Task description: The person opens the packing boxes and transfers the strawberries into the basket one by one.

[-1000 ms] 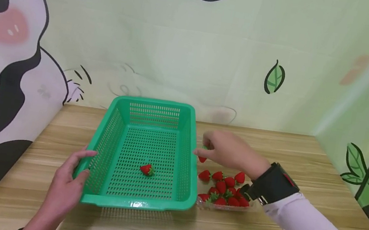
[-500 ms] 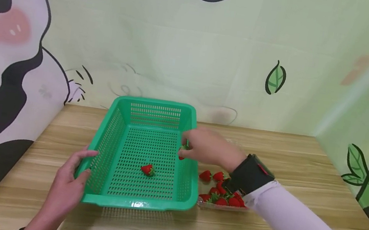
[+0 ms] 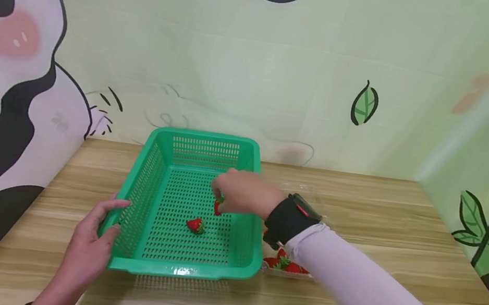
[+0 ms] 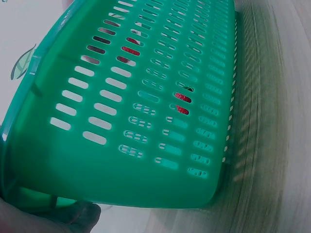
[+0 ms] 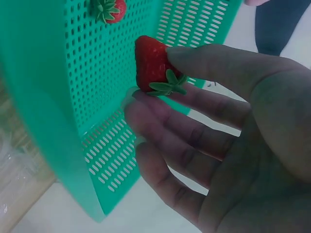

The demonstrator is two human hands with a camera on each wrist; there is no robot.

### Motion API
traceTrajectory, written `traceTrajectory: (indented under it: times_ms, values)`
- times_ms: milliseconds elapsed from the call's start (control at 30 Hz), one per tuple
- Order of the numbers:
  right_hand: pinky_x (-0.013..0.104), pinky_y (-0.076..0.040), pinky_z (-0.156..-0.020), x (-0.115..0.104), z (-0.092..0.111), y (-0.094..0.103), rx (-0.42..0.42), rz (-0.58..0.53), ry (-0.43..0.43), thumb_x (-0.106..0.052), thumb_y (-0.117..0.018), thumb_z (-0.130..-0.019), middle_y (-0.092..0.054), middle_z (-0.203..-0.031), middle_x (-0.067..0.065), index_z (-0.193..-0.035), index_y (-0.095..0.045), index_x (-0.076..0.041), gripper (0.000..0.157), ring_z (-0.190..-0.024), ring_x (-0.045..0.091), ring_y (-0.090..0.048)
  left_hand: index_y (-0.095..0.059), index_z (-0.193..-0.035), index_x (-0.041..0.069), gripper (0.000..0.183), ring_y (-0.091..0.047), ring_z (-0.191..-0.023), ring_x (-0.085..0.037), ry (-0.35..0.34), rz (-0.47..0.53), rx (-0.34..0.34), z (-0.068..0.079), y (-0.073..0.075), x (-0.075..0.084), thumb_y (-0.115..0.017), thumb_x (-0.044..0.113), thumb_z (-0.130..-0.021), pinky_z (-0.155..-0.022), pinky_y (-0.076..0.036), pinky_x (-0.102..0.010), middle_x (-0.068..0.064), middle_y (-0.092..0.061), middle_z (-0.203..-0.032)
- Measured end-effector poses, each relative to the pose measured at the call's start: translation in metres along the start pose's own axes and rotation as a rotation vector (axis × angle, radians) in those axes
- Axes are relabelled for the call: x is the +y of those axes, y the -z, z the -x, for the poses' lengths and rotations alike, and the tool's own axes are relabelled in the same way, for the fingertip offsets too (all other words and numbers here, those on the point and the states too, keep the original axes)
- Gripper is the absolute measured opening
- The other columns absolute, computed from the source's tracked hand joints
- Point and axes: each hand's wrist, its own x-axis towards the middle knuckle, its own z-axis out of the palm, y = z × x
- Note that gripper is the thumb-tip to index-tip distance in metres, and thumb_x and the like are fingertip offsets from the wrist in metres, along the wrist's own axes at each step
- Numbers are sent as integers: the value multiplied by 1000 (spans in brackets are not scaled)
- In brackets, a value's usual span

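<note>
Green plastic, pierced all over: the basket (image 3: 179, 270) stands on a wooden table (image 3: 383, 210), the left hand (image 3: 89, 240) holding its left rim between thumb and fingers. The right hand (image 3: 241, 191) reaches in over the right wall, thumb and fingertips pinching the held strawberry (image 5: 154, 62) near its leafy end. That berry hangs over the basket floor, tip down and long axis near upright, so the space below it looks like what counts (the head view leaves its height unclear). A second strawberry (image 3: 195, 225) lies on the floor, nearer the person and slightly left, long axis crosswise, leaves rightward; the right hand is closer to it. More strawberries (image 3: 293, 268) sit beside the right wall, partly hidden by the sleeve (image 3: 349, 273)
</note>
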Motion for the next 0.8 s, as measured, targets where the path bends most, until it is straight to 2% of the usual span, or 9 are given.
traceTrajectory:
  times_ms: [67,133,200,267,367,533,667,800]
  values:
    - [24,-40,-63,-3,-5,-2,-11,10,3,-19,-67,-81,-55,-88,-6,-95,-64,-16,15,-78,10,-47,-44,-135,13,44,-26,-134,-22,14,-8,5,0,1,0,-40,1,-93,-93,-39,-25,3,-24,-153]
    - [23,-34,-59,-5,-11,-5,-16,19,11,-12,-65,-81,-48,-80,-6,-85,-58,-16,9,-71,9,-40,-44,-135,13,43,-27,-133,-22,20,-6,10,1,1,-1,-40,2,-93,-91,-39,-22,2,-24,-153]
    - [25,-26,-55,-7,-16,-8,-26,32,9,-6,-62,-81,-35,-72,-5,-75,-49,-16,18,-65,11,-31,-44,-135,13,43,-27,-133,-21,24,-10,7,0,0,-1,-40,2,-94,-86,-37,-14,2,-24,-153]
    - [25,-23,-53,-7,-20,-11,-27,59,-1,-2,-61,-81,-30,-68,-4,-70,-42,-16,26,-61,11,-28,-44,-135,13,43,-26,-134,-20,17,-4,0,-1,-1,-1,-39,2,-94,-87,-36,-14,2,-24,-153]
    - [24,-25,-51,-7,-26,-14,-40,113,-16,0,-58,-81,-28,-65,-4,-66,-39,-15,29,-59,10,-28,-44,-135,14,43,-25,-134,-19,15,-15,-4,-3,-2,-1,-40,3,-94,-90,-34,-14,4,-23,-153]
    - [26,-31,-53,-10,-36,-19,-89,200,-51,-4,-59,-82,-34,-71,-2,-74,-45,-14,19,-63,12,-33,-44,-135,12,43,-26,-134,-21,9,-1,-3,-3,-2,-1,-39,1,-93,-86,-36,-13,3,-23,-153]
    - [26,-37,-55,-14,-44,-23,-165,207,-94,-10,-65,-80,-52,-82,-2,-84,-56,-14,11,-65,11,-40,-44,-135,12,43,-27,-134,-22,9,3,-3,-2,-2,-1,-39,1,-93,-84,-37,-12,2,-23,-153]
    - [26,-39,-56,-20,-49,-30,-209,211,-109,-10,-67,-79,-58,-89,-1,-87,-59,-14,12,-66,12,-43,-44,-135,12,43,-25,-135,-20,13,-9,-2,-2,-2,0,-39,1,-93,-90,-35,-14,4,-23,-153]
